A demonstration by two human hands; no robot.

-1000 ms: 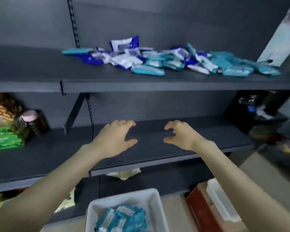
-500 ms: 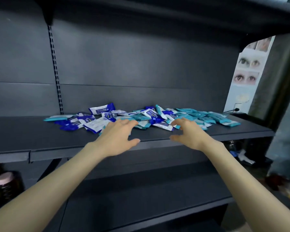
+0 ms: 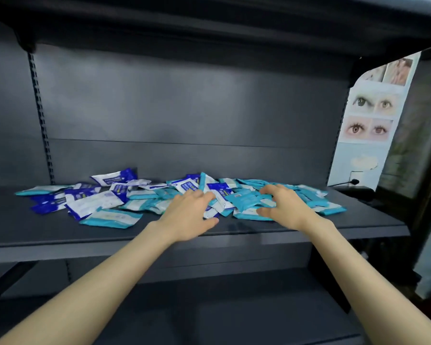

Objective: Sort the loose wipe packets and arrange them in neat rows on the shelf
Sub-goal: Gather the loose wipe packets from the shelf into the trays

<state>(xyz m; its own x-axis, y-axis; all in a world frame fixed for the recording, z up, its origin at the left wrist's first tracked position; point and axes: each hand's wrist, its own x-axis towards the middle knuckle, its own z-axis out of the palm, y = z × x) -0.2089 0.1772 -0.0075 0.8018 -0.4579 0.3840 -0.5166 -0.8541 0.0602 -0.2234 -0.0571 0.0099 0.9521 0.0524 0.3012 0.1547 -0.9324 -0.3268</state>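
A loose heap of wipe packets [image 3: 139, 195] lies across the dark shelf [image 3: 60, 235], dark blue and white ones mostly at the left, teal ones [image 3: 309, 197] mostly at the right. My left hand [image 3: 188, 214] rests palm down on the heap's middle, fingers spread. My right hand [image 3: 283, 206] sits just right of it, fingers curled over a teal packet [image 3: 246, 199] that tilts up between the two hands. Whether the right hand grips that packet is unclear. One teal packet [image 3: 112, 217] lies alone at the heap's front left.
A shelf board overhangs the heap from above [image 3: 209, 21]. A lower shelf [image 3: 209, 307] runs below my forearms. A poster with pictures of eyes [image 3: 370, 115] stands at the right end, and a small black device [image 3: 358, 192] sits on the shelf's right corner.
The view rose from the lower shelves to the shelf with the heap. Both hands moved forward from the shelf's front edge onto the packets.
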